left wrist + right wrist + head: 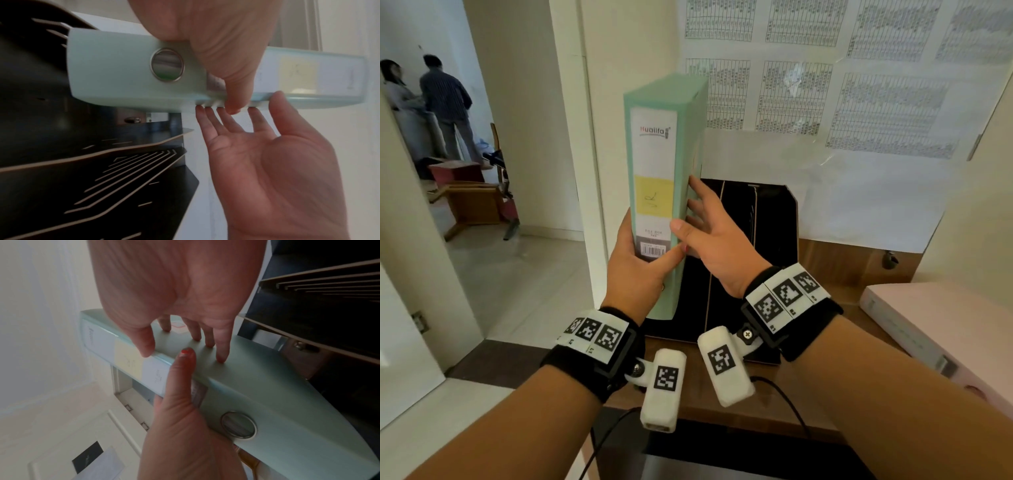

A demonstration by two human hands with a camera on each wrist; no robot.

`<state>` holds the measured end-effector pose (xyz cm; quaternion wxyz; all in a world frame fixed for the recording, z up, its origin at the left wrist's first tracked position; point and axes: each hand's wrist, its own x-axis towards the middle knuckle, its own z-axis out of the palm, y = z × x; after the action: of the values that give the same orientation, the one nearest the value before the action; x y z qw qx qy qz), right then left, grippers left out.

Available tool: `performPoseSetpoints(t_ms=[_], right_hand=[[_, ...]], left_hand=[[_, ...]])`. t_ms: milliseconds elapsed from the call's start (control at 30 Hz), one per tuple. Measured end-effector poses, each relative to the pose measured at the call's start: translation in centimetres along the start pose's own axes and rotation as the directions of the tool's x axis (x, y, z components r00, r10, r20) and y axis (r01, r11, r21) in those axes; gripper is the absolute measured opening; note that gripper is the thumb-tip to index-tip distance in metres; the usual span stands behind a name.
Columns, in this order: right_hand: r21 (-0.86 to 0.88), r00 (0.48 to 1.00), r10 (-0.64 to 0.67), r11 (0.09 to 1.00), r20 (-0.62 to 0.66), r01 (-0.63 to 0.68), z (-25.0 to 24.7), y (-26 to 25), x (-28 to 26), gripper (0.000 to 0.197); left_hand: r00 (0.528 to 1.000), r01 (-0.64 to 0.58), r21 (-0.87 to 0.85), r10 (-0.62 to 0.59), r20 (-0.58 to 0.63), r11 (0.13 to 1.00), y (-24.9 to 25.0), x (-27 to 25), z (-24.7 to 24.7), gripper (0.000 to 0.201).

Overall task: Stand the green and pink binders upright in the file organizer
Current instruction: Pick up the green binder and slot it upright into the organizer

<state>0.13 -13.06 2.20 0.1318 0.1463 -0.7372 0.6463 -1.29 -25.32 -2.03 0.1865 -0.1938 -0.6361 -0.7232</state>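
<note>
I hold the mint-green binder [666, 164] upright, its labelled spine facing me, at the left side of the black file organizer [760, 240]. My left hand [635, 265] grips the lower spine, thumb across the barcode. My right hand [705, 226] lies with straight fingers against the binder's right cover, thumb at the spine's edge. The pink binder [928, 329] lies flat on the desk at the right. In the left wrist view the green binder [115, 69] sits beside the organizer's dividers [107, 178]. The right wrist view shows the right hand's fingertips [221, 358] on the cover [277, 394]. Whether the binder's bottom rests in a slot is hidden.
The organizer stands on a wooden desk [839, 260] against a wall covered with printed tables [859, 102]. A doorway at the left opens onto a room with two people [431, 102] and wooden furniture [469, 202]. The desk's left edge is right by the binder.
</note>
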Motion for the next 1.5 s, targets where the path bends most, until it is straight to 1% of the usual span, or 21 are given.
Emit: performPoseSetpoints(t_ms=[133,233,433,533,667,800,933,1067,1267,1333,1433,1500], right_hand=[[0.034,0.996,0.084,0.996,0.016,-0.085,-0.2,1.5,0.0,0.08],[0.057,0.992,0.127,0.99,0.015,-0.128,-0.3,2.4,-0.1,0.077],[0.053,0.983,0.182,0.982,-0.013,-0.181,0.0,3.7,-0.1,0.082],[0.059,0.978,0.206,0.977,-0.03,-0.204,0.3,4.3,0.1,0.084],[0.001,0.969,0.245,0.969,-0.033,-0.246,0.7,4.9,0.1,0.089],[-0.047,0.964,0.264,0.963,-0.031,-0.265,0.8,4.8,0.2,0.09],[-0.048,0.96,0.277,0.959,-0.038,-0.278,1.2,4.6,0.5,0.091],[-0.046,0.957,0.285,0.957,-0.059,-0.288,1.4,5.0,0.7,0.098],[-0.022,0.955,0.288,0.957,-0.072,-0.29,1.4,5.3,0.9,0.104],[-0.023,0.953,0.296,0.954,-0.067,-0.298,1.2,5.2,0.9,0.104],[-0.022,0.954,0.295,0.955,-0.061,-0.297,1.1,4.8,0.6,0.098],[-0.012,0.957,0.284,0.958,-0.064,-0.285,1.1,4.2,0.2,0.098]], left_hand=[[0.999,0.034,0.086,-0.033,-0.01,0.996,-1.6,-0.6,0.2,0.06],[0.998,0.06,0.115,-0.059,-0.007,0.992,-2.5,-0.7,0.4,0.063],[0.995,0.1,0.148,-0.102,0.002,0.984,-3.8,-1.3,0.5,0.072],[0.994,0.098,0.174,-0.105,0.029,0.98,-4.6,-1.1,0.3,0.075],[0.987,0.138,0.211,-0.152,0.051,0.968,-5.3,-1.0,0.2,0.077],[0.98,0.173,0.22,-0.19,0.056,0.96,-5.9,-0.6,0.4,0.08],[0.97,0.208,0.211,-0.229,0.08,0.955,-6.1,0.1,0.5,0.083],[0.967,0.216,0.197,-0.238,0.094,0.956,-5.9,0.6,0.7,0.083],[0.971,0.2,0.207,-0.221,0.086,0.958,-5.9,0.7,0.9,0.083],[0.971,0.203,0.21,-0.224,0.084,0.956,-5.8,0.8,0.8,0.083],[0.974,0.191,0.227,-0.213,0.078,0.955,-5.9,0.9,0.5,0.092],[0.979,0.17,0.227,-0.19,0.07,0.959,-5.6,1.0,0.4,0.101]])
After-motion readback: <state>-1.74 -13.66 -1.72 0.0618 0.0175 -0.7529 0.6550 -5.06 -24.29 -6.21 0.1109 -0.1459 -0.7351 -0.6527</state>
